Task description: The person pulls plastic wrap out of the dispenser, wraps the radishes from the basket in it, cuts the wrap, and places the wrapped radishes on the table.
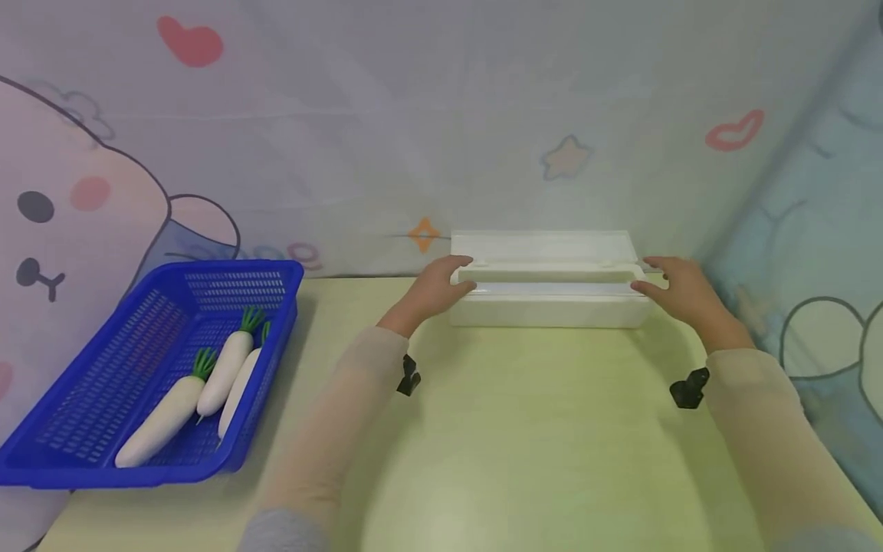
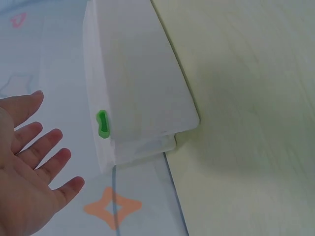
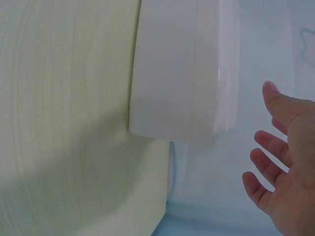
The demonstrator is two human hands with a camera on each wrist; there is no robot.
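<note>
A long white box [image 1: 552, 313] stands at the back of the table, its white lid [image 1: 545, 245] raised along the rear edge and an open slot on top. My left hand [image 1: 436, 287] is at its left end, thumb and fingertips right at the top corner. At the opposite end my right hand [image 1: 679, 291] is spread the same way, thumb near the front top corner. Both wrist views show relaxed, parted fingers, nothing gripped. A small green piece [image 2: 103, 124] sits on the box near its left end in the left wrist view.
To the left, a blue plastic basket [image 1: 90, 477] holds white radishes [image 1: 165, 418] with green tops. The pale wood-grain table [image 1: 524, 445] meets a cartoon-printed cloth [image 1: 386, 115] right behind the box. More printed cloth [image 1: 828, 253] hangs along the right side.
</note>
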